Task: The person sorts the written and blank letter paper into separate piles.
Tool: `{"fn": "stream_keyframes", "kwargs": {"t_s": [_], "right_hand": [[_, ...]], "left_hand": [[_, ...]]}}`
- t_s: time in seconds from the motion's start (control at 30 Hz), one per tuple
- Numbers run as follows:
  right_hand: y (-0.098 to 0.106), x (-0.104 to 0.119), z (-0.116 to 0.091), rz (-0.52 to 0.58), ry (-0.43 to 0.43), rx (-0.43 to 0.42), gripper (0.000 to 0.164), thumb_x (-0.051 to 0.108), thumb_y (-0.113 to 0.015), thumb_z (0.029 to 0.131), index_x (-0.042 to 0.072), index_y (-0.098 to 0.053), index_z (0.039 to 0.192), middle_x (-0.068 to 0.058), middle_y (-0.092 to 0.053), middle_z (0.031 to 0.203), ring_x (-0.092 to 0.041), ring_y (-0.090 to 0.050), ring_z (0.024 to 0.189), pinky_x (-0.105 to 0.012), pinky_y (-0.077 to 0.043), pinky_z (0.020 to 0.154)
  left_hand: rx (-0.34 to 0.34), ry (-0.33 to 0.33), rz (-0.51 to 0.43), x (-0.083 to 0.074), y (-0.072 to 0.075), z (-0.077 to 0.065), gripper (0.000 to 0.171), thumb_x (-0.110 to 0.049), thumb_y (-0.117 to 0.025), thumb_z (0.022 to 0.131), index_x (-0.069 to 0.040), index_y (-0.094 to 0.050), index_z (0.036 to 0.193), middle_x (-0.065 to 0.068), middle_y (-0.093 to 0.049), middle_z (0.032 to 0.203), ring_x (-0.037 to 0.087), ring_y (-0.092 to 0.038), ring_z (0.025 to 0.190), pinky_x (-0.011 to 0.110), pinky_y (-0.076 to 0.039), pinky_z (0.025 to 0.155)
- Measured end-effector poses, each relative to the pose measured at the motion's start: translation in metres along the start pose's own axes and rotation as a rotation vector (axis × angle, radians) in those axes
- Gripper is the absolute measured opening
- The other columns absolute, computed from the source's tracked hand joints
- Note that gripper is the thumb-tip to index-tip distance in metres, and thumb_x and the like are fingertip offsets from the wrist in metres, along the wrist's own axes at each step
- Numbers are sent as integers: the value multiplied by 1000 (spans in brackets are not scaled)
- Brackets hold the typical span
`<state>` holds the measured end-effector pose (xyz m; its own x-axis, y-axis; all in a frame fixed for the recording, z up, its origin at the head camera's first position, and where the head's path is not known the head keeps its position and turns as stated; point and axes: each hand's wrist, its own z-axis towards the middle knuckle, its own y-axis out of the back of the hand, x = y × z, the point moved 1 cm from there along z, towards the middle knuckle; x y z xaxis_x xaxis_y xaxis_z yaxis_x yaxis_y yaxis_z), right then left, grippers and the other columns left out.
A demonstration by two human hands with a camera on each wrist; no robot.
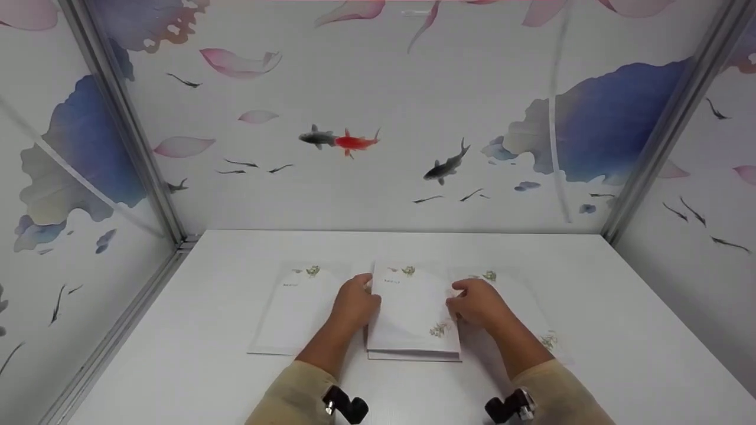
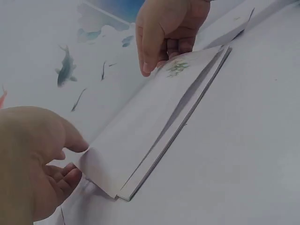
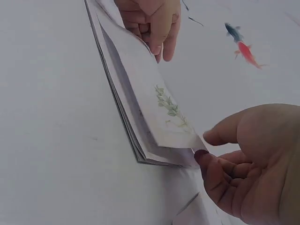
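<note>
A white paper sheet point(image 1: 411, 313) with green leaf prints lies over a thin stack of paper point(image 1: 413, 356), its near edge raised a little off the stack. My left hand point(image 1: 356, 300) pinches the sheet's left edge between thumb and fingers. On the opposite side, my right hand point(image 1: 478, 302) pinches the right edge. In the right wrist view, the sheet's lifted corner point(image 3: 180, 140) sits between thumb and forefinger, and a gap shows above the stack point(image 3: 136, 145). The left wrist view shows the sheet point(image 2: 136, 112) bowed slightly, with the stack's edge point(image 2: 178, 126) below it.
Another printed sheet point(image 1: 283, 319) lies flat to the left, and a similar one point(image 1: 525, 307) lies to the right, partly behind my right forearm. All rest on a white table point(image 1: 195, 330). Printed panels point(image 1: 378, 195) with metal corner posts point(image 1: 127, 118) enclose the back and sides.
</note>
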<state>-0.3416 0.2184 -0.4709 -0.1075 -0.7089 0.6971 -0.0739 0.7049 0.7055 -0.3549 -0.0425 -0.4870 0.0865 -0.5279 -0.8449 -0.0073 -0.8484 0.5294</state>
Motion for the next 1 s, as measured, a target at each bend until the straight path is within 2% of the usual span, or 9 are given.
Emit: {"fn": "stream_keyframes", "kwargs": {"t_s": [0.13,0.33,0.5,0.6,0.73,1.0], "right_hand": [[2,-1,-1,141,-48,-5,49,17,-72,99,1,-63,145,-13,-74,109,-19,-70,87,-30,-58,74],[2,-1,-1,214,-63,11,46,17,-69,101,5,-64,145,-13,-74,111,-20,-72,89,-30,-60,77],[0,3,1,289,-87,23,46,16,-69,101,8,-63,146,-14,-73,113,-21,-71,89,-30,-63,78],[-3,7,0,364,-70,41,47,13,-69,100,9,-63,147,-14,-72,113,-22,-71,90,-31,-64,79],[-13,17,-2,449,-40,71,48,11,-68,101,11,-62,149,-14,-72,113,-23,-70,92,-32,-64,82],[-44,48,-3,549,-32,113,48,8,-68,103,11,-60,150,-14,-73,113,-23,-73,93,-32,-65,82]], "left_hand": [[-57,79,-99,-2,0,2,51,-7,-61,100,-7,-58,152,10,-67,147,32,-58,145,48,-49,120],[-95,79,-110,-3,1,2,44,-5,-61,99,-8,-66,143,9,-72,133,26,-66,129,44,-54,113],[-124,66,-129,-1,6,2,42,-7,-59,102,-10,-66,143,8,-72,134,26,-66,129,44,-54,113],[-144,57,-124,2,11,3,39,-10,-58,104,-11,-67,142,7,-72,135,26,-65,131,45,-53,115],[-168,54,-124,10,26,5,37,-12,-58,106,-12,-68,141,7,-72,135,26,-65,131,45,-52,115],[-194,71,-131,34,68,6,39,-13,-57,105,-11,-67,143,10,-69,137,27,-63,130,44,-52,114]]}}
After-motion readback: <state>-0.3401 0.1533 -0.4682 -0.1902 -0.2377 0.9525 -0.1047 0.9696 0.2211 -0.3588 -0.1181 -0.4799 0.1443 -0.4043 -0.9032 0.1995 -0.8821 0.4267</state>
